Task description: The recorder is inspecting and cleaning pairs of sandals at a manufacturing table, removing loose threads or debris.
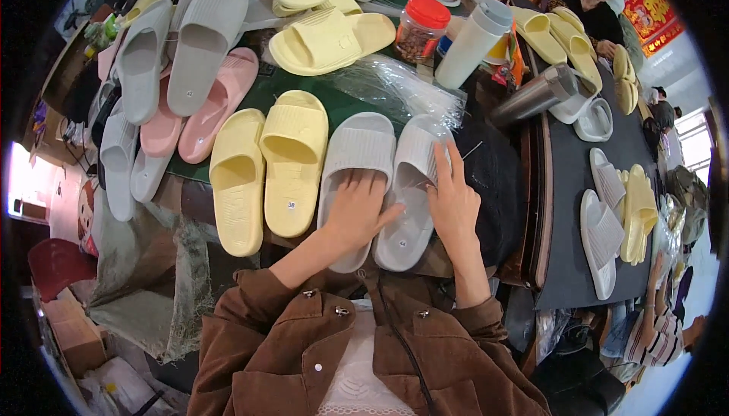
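Observation:
A pair of grey slide slippers lies side by side before me, toes pointing away. My left hand (pixel 355 209) reaches into the left grey slipper (pixel 363 140), its fingertips hidden under the strap. Its thumb stretches apart toward the right grey slipper (pixel 405 230). Against the right side of that slipper rests my right hand (pixel 454 197), fingers extended along the strap's edge. A thin clear strand seems to show near its thumb. Just left of the pair lie two yellow slippers, one nearer the grey pair (pixel 292 162) and one farther left (pixel 238 181).
Grey slippers (pixel 203 44) and pink slippers (pixel 220 105) pile up at left. Behind are clear plastic bags (pixel 402 89), a red-lidded jar (pixel 422 29), a white bottle (pixel 474 42) and a steel tumbler (pixel 535 96). Co-workers sit beyond; more slippers (pixel 600 241) lie on the right-hand table.

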Demonstrator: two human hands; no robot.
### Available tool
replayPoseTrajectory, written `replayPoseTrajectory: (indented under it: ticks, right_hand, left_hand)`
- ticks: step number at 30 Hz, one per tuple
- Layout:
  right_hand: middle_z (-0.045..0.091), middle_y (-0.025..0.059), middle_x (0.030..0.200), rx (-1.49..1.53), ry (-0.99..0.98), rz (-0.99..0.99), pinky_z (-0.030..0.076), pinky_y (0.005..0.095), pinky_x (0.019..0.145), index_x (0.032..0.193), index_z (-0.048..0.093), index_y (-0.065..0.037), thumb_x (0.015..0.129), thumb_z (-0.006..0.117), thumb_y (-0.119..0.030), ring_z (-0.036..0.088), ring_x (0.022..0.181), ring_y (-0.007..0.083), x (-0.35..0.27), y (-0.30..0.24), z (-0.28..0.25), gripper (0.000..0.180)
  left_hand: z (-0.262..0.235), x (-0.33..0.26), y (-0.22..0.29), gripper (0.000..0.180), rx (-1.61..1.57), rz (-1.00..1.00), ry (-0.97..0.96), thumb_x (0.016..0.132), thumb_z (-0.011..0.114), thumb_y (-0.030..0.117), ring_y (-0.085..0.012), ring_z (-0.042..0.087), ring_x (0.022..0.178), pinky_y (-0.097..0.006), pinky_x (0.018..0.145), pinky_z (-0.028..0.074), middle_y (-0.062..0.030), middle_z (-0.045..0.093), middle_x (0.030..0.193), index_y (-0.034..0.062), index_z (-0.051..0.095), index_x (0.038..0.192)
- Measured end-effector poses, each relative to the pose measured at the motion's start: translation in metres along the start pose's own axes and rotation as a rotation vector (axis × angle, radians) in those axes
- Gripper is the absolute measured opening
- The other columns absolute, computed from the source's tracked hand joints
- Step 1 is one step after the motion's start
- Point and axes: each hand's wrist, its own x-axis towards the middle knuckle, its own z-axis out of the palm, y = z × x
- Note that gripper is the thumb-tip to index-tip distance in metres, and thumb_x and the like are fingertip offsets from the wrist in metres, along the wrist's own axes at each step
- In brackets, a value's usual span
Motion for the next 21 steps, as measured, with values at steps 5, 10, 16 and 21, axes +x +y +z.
replayPoseTrajectory:
  ticks: [5,10,16,21]
  right_hand:
    - [0.044,0.0097,0.139,-0.060,0.052,-0.153,0.055,0.0381,0.059,0.136,0.042,-0.008,0.071,0.064,-0.001,0.066,0.071,0.0326,-0.003,0.011,0.003,0.069]
    - [0.047,0.0106,0.137,0.030,0.014,-0.119,0.054,0.0378,0.066,0.137,0.043,-0.009,0.069,0.062,0.007,0.065,0.084,0.0338,-0.015,0.004,-0.010,0.073]
    - [0.046,0.0102,0.138,-0.022,-0.004,-0.104,0.054,0.0370,0.065,0.137,0.043,-0.009,0.067,0.063,0.007,0.065,0.081,0.0333,-0.024,0.005,-0.004,0.074]
    - [0.046,0.0097,0.138,0.014,-0.020,-0.092,0.054,0.0360,0.063,0.136,0.044,-0.009,0.067,0.065,0.007,0.065,0.080,0.0337,-0.024,0.004,-0.005,0.074]
  left_hand:
    - [0.006,-0.002,0.003,0.056,-0.026,-0.002,0.029,0.084,0.062,0.037,-0.0369,0.051,0.105,-0.047,0.091,0.038,-0.0207,0.051,0.111,-0.0057,0.048,0.117]
    - [0.003,-0.014,0.010,0.056,-0.026,0.024,0.066,0.084,0.062,0.037,-0.0373,0.049,0.105,-0.046,0.089,0.039,-0.0209,0.050,0.112,-0.0056,0.047,0.118]
    - [-0.005,-0.017,0.007,0.059,-0.148,0.008,-0.053,0.086,0.062,0.034,-0.0428,0.043,0.114,-0.048,0.097,0.035,-0.0262,0.045,0.122,-0.0087,0.043,0.122]
    - [-0.035,-0.031,0.001,0.045,-0.178,0.121,0.119,0.083,0.065,0.023,-0.0368,0.051,0.107,-0.043,0.089,0.043,-0.0194,0.051,0.118,-0.0019,0.051,0.118]
